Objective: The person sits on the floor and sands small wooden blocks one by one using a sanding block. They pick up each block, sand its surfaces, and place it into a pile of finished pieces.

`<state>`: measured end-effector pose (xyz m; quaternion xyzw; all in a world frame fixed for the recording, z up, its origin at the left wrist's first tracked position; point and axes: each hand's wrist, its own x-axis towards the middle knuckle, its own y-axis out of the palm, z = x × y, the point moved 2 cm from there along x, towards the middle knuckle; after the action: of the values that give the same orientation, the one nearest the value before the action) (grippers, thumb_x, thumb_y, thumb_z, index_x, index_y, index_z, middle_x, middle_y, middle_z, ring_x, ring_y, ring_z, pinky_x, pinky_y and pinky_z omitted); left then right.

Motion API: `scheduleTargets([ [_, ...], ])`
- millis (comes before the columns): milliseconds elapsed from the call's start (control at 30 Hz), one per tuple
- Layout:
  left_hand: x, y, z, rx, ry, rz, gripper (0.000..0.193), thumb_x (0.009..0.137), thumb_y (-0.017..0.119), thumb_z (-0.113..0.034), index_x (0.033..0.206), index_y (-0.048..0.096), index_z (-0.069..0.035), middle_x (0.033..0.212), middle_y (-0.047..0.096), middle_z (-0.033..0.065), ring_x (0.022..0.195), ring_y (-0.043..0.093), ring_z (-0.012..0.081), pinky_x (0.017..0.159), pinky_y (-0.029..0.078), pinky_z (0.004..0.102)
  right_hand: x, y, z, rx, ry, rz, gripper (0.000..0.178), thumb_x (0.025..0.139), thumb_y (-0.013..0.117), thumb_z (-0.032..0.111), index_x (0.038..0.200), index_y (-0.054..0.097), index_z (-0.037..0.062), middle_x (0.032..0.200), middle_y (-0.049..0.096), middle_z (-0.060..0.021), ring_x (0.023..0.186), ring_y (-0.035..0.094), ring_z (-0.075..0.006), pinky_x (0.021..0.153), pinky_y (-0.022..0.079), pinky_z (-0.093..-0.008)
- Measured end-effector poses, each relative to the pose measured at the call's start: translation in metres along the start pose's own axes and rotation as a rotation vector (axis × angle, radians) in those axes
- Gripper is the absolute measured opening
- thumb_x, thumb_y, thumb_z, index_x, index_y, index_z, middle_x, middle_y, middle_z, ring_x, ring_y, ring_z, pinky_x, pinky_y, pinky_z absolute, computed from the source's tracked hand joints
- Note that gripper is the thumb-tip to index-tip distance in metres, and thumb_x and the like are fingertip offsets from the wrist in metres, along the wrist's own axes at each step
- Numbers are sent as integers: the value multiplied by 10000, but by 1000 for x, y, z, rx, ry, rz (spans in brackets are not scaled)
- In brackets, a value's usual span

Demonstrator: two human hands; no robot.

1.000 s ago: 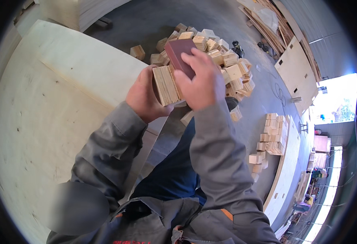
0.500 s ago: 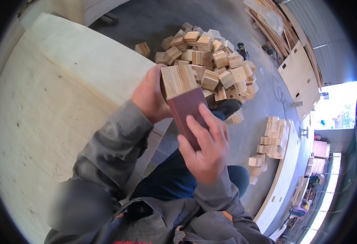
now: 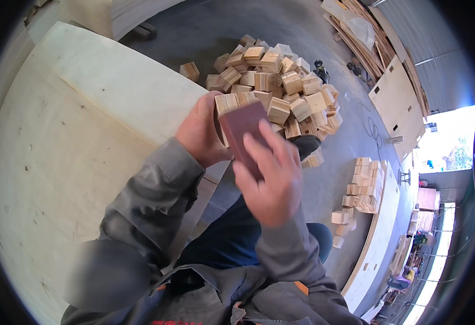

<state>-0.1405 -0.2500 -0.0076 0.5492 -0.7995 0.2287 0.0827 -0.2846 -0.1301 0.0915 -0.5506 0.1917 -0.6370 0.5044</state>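
Observation:
My left hand [image 3: 200, 130] grips a layered plywood block [image 3: 231, 101] by its left side, above the edge of the big plywood sheet. Against the block's upper face rests a reddish-brown sanding block [image 3: 244, 125], covering much of it. My right hand [image 3: 271, 181] is closed on the near end of the sanding block, fingers along its top and right side. The right hand is slightly smeared by motion, and the plywood block's underside is hidden.
A large pale plywood sheet [image 3: 86, 124] fills the left. On the floor ahead lies a heap of plywood blocks [image 3: 280, 81]. Further blocks are stacked [image 3: 364, 184] on the right beside a long panel [image 3: 375, 254]. My dark shoe [image 3: 306, 145] is next to the heap.
My right hand has pushed the sanding block away from me, up over the plywood block's face, so less of that face shows. My left hand has stayed nearly in place.

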Motion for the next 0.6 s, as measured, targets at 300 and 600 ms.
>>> scheduleTargets([
  [300,4,11,11,-386,77,39,884,879,930,-163,1544,368,-13,1471,596,183,1346,635,255,1122,529,407,27,12,-4,11,-8,-31,458,814,837,126,1267,773,98,1427,672,-166,1160,670,-396,996,575,-475],
  [600,7,10,3,-237,7,-21,1011,696,973,-123,1519,401,6,1399,618,218,1288,656,340,1091,538,439,64,30,-22,-84,22,-47,404,855,828,195,1240,774,86,1422,673,-164,1170,676,-409,1000,569,-493],
])
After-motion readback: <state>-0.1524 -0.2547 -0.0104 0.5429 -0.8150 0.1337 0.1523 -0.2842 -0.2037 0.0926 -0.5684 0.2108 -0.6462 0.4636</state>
